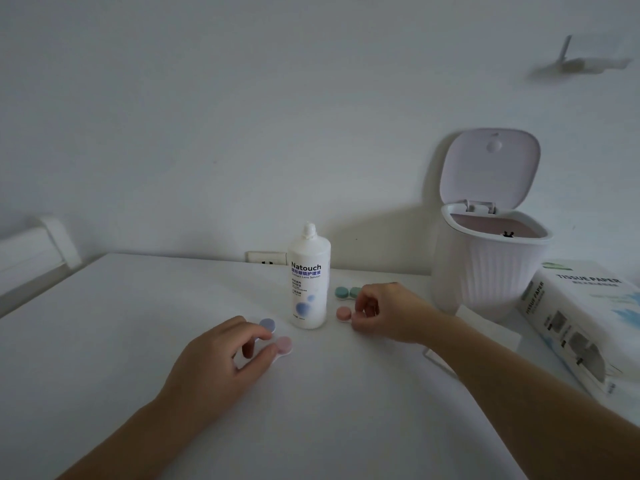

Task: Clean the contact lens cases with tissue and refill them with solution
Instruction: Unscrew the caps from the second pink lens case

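While left hand (221, 355) pinches white case (277, 341), right hand (384, 311) pinches pink case (343, 313).

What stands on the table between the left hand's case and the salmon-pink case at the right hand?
In the head view, the solution bottle stands upright between the blue-and-pink case and the salmon-pink case, touching neither.
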Tool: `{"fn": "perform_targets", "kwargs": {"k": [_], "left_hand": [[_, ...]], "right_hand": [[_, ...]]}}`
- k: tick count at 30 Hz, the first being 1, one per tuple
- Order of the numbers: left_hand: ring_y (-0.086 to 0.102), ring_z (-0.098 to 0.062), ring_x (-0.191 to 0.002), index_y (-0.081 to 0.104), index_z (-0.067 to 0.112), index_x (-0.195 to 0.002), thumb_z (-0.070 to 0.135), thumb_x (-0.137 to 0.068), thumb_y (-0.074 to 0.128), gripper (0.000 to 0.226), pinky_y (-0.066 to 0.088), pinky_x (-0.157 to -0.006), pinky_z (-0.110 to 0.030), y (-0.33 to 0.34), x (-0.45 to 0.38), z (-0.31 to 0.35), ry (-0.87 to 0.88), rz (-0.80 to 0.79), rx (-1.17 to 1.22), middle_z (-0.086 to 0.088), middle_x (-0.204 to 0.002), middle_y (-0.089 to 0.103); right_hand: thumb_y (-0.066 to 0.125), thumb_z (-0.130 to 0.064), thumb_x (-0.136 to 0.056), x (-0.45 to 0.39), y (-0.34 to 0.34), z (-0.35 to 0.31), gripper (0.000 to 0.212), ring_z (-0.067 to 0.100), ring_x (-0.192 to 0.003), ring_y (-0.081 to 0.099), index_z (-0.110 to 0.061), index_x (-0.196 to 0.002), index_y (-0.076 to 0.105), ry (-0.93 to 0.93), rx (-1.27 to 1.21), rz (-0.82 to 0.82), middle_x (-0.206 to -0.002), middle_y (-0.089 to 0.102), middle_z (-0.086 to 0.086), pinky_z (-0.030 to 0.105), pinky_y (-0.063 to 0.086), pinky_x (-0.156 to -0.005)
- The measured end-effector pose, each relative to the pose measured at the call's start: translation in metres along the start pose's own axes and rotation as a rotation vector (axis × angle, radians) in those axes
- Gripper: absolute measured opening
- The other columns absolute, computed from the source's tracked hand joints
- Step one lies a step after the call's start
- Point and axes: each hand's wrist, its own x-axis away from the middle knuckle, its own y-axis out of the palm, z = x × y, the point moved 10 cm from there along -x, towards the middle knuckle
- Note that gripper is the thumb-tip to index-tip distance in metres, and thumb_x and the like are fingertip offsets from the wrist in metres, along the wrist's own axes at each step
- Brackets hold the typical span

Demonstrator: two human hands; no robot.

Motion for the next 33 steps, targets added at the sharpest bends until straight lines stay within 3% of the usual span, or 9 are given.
{"fn": "perform_targets", "kwargs": {"k": [3, 8, 10, 15, 19, 24, 27, 30, 33], "left_hand": [[0.058, 0.0, -0.064, 0.071, 0.035, -0.09, 0.054, -0.087, 0.064, 0.02, 0.045, -0.06, -0.025, 0.011, -0.001, 0.022, 0.074, -0.052, 0.064, 0.011, -0.074, 0.056], [0.057, -0.007, -0.064, 0.058, 0.053, -0.108, 0.072, -0.078, 0.052, 0.036, 0.039, -0.071, -0.023, 0.057, -0.012, 0.058, 0.089, -0.247, 0.051, 0.026, -0.099, 0.061], [0.059, 0.001, -0.071, 0.053, 0.056, -0.113, 0.076, -0.075, 0.049, 0.043, 0.032, -0.066, -0.019, 0.079, -0.019, 0.069, 0.085, -0.325, 0.009, 0.034, -0.103, 0.058], [0.055, 0.013, -0.073, 0.05, 0.054, -0.121, 0.08, -0.067, 0.052, 0.059, 0.037, -0.059, -0.017, 0.123, -0.036, 0.08, 0.049, -0.457, 0.046, 0.03, -0.101, 0.057], [0.057, 0.01, -0.076, 0.061, 0.046, -0.11, 0.07, -0.07, 0.058, 0.046, 0.04, -0.065, -0.017, 0.135, -0.038, 0.085, 0.069, -0.476, 0.101, 0.026, -0.096, 0.06], [0.05, -0.002, -0.06, 0.071, 0.037, -0.09, 0.057, -0.069, 0.066, 0.029, 0.035, -0.056, -0.011, 0.131, -0.036, 0.086, 0.097, -0.387, 0.255, 0.022, -0.083, 0.063], [0.045, -0.003, -0.058, 0.073, 0.035, -0.087, 0.055, -0.068, 0.071, 0.028, 0.034, -0.054, -0.012, 0.131, -0.036, 0.084, 0.087, -0.401, 0.32, 0.021, -0.078, 0.062], [0.041, -0.004, -0.057, 0.075, 0.033, -0.088, 0.038, -0.074, 0.085, 0.019, 0.033, -0.053, -0.014, 0.131, -0.037, 0.084, 0.081, -0.427, 0.321, 0.021, -0.073, 0.058], [0.041, -0.004, -0.055, 0.075, 0.034, -0.088, 0.03, -0.075, 0.088, 0.019, 0.032, -0.052, -0.013, 0.131, -0.036, 0.086, 0.098, -0.435, 0.302, 0.023, -0.069, 0.056]], "right_hand": [[0.07, -0.047, -0.075, 0.018, -0.013, -0.003, 0.017, 0.001, -0.062, 0.056, -0.031, -0.077, 0.064, -0.016, -0.014, -0.018, -0.072, 0.066, -0.012, 0.019, 0.048, -0.062], [0.072, -0.041, -0.077, 0.056, -0.03, -0.005, 0.011, -0.003, -0.058, 0.056, -0.032, -0.081, 0.066, -0.043, -0.036, -0.082, -0.073, 0.067, -0.018, 0.012, 0.047, -0.058], [0.074, -0.04, -0.078, 0.069, -0.034, -0.003, 0.01, -0.004, -0.06, 0.058, -0.033, -0.081, 0.067, -0.055, -0.042, -0.099, -0.075, 0.068, -0.019, 0.011, 0.048, -0.059], [0.076, -0.039, -0.08, 0.083, -0.036, 0.006, 0.01, 0.003, -0.072, 0.065, -0.033, -0.086, 0.07, -0.065, -0.084, -0.121, -0.08, 0.071, -0.01, 0.017, 0.053, -0.068], [0.076, -0.032, -0.08, 0.088, -0.03, 0.007, 0.008, 0.006, -0.072, 0.065, -0.032, -0.085, 0.07, -0.09, -0.148, -0.076, -0.08, 0.07, -0.007, 0.022, 0.055, -0.069], [0.074, -0.033, -0.081, 0.092, -0.029, 0.002, 0.011, 0.006, -0.078, 0.063, -0.032, -0.091, 0.07, -0.149, -0.135, -0.032, -0.082, 0.067, -0.011, 0.022, 0.053, -0.07], [0.073, -0.044, -0.081, 0.096, -0.033, 0.002, 0.018, 0.006, -0.078, 0.063, -0.035, -0.095, 0.069, -0.162, -0.148, 0.012, -0.082, 0.066, -0.012, 0.018, 0.051, -0.065], [0.07, -0.063, -0.073, 0.098, -0.034, 0.007, 0.033, 0.007, -0.075, 0.063, -0.038, -0.094, 0.069, -0.133, -0.122, 0.002, -0.081, 0.065, -0.012, 0.021, 0.051, -0.061], [0.072, -0.06, -0.072, 0.098, -0.034, 0.006, 0.03, 0.009, -0.07, 0.062, -0.033, -0.085, 0.071, -0.155, -0.12, 0.027, -0.075, 0.064, -0.012, 0.022, 0.049, -0.057]]}}
